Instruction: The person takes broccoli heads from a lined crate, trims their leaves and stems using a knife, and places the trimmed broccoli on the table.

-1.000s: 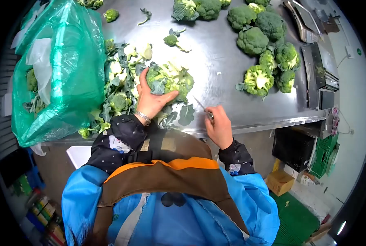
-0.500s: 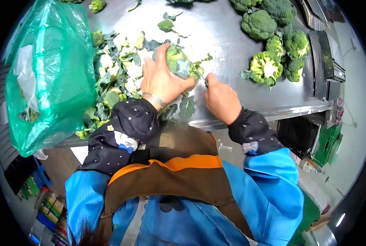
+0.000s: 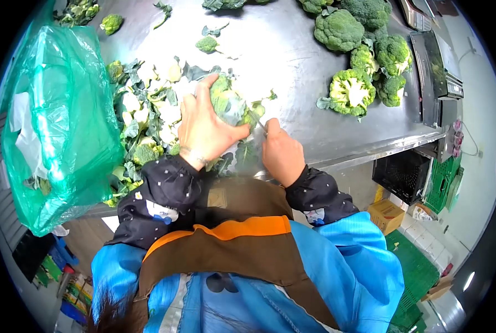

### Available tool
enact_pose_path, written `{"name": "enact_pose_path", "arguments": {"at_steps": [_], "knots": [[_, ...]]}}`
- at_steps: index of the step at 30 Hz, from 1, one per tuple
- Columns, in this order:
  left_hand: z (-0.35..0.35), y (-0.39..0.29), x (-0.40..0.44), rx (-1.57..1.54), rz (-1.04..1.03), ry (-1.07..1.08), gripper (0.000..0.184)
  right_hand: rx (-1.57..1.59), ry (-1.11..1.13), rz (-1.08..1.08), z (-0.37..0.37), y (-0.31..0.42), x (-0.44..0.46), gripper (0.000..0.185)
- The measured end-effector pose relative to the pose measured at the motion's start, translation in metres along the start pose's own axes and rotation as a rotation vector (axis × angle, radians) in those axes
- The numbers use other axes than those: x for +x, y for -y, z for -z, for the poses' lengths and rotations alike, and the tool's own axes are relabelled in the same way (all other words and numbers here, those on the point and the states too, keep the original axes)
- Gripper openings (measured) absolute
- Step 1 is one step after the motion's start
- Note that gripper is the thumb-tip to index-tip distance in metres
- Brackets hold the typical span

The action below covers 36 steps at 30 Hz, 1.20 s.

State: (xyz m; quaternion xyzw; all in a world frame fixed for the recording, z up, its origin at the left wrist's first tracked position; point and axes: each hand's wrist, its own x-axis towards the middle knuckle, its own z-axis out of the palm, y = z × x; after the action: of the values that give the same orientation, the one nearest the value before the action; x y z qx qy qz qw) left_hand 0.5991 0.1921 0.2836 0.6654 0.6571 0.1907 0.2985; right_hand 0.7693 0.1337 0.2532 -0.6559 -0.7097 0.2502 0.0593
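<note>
We see left hand spread around pale-green broccoli head on shiny grey metal table, likely steadying it; right hand wraps small thin-bladed metal knife, blade beside broccoli, seemingly for close control.

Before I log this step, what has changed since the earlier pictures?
The right hand has moved forward and slightly left, bringing the knife up to the broccoli, which looks turned a little. Nothing was newly grasped or let go: the left hand stays on the broccoli, the right on the knife. The bag stayed put; the view shifted.
</note>
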Motion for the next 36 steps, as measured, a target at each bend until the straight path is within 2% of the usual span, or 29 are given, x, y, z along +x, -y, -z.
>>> {"name": "enact_pose_path", "arguments": {"at_steps": [3, 6, 8, 9, 12, 14, 16, 17, 18, 19, 20, 21, 22, 23, 24, 25, 27, 30, 33, 35, 36], "knots": [[-0.001, -0.01, 0.004, 0.057, 0.001, 0.037, 0.089, -0.046, 0.071, -0.022, 0.018, 0.003, -0.009, 0.011], [-0.005, -0.012, 0.0, 0.055, 0.026, 0.036, 0.087, -0.056, 0.015, 0.007, 0.012, 0.001, 0.009, 0.009], [-0.002, -0.013, 0.001, 0.056, 0.028, 0.063, 0.086, -0.141, -0.08, 0.043, -0.019, -0.018, 0.031, 0.012], [0.004, -0.021, 0.0, 0.109, 0.034, 0.1, 0.092, -0.151, 0.004, 0.008, -0.007, -0.017, 0.025, 0.013], [0.006, -0.01, 0.003, 0.004, 0.068, 0.068, 0.092, -0.25, 0.17, -0.128, 0.03, -0.015, 0.003, 0.016], [0.009, 0.004, -0.004, -0.1, 0.042, 0.09, 0.095, -0.129, 0.13, -0.02, 0.032, -0.027, 0.003, 0.028], [0.005, 0.048, -0.02, -0.211, -0.119, 0.023, 0.097, -0.054, -0.042, 0.013, 0.016, -0.044, 0.001, 0.029], [0.006, 0.061, -0.031, -0.308, -0.082, 0.051, 0.1, -0.086, -0.027, -0.064, 0.014, -0.047, -0.006, 0.025], [0.007, 0.073, -0.042, -0.401, -0.047, 0.067, 0.103, 0.01, 0.033, -0.08, 0.013, -0.052, -0.009, 0.023], [0.005, 0.086, -0.049, -0.421, -0.057, 0.134, 0.113, 0.219, -0.083, 0.035, 0.007, -0.055, -0.018, 0.024], [0.005, 0.093, -0.052, -0.406, -0.138, 0.152, 0.113, 0.327, -0.077, 0.035, 0.012, -0.047, -0.02, 0.023], [0.002, 0.09, -0.053, -0.422, -0.214, 0.129, 0.112, 0.449, -0.176, 0.078, -0.006, -0.058, -0.021, 0.018], [-0.009, 0.09, -0.062, -0.643, -0.166, 0.076, 0.103, 0.447, -0.209, 0.059, -0.023, -0.061, -0.022, 0.016], [-0.008, 0.08, -0.067, -0.538, -0.126, 0.076, 0.099, 0.651, -0.184, 0.023, -0.031, -0.062, -0.024, 0.013], [-0.033, 0.089, -0.063, -0.549, -0.202, -0.05, 0.091, 0.992, -0.148, -0.135, -0.039, -0.053, -0.023, 0.012], [-0.033, 0.086, -0.063, -0.533, -0.261, -0.143, 0.082, 1.178, -0.122, -0.211, -0.078, -0.089, 0.003, 0.019], [-0.04, 0.094, -0.06, -0.465, -0.297, -0.143, 0.078, 0.956, -0.035, -0.03, -0.108, -0.115, 0.038, 0.026], [-0.038, 0.098, -0.068, -0.522, -0.317, -0.091, 0.076, 0.626, 0.004, 0.117, -0.14, -0.141, 0.048, 0.04], [-0.035, 0.103, -0.074, -0.584, -0.358, -0.121, 0.072, 0.143, -0.248, 0.497, -0.153, -0.146, 0.063, 0.049], [-0.035, 0.101, -0.075, -0.588, -0.267, -0.091, 0.07, 0.301, -0.109, 0.27, -0.129, -0.131, 0.051, 0.055], [-0.029, 0.101, -0.076, -0.581, -0.228, -0.069, 0.069, 0.339, -0.098, 0.233, -0.124, -0.123, 0.049, 0.052]]}}
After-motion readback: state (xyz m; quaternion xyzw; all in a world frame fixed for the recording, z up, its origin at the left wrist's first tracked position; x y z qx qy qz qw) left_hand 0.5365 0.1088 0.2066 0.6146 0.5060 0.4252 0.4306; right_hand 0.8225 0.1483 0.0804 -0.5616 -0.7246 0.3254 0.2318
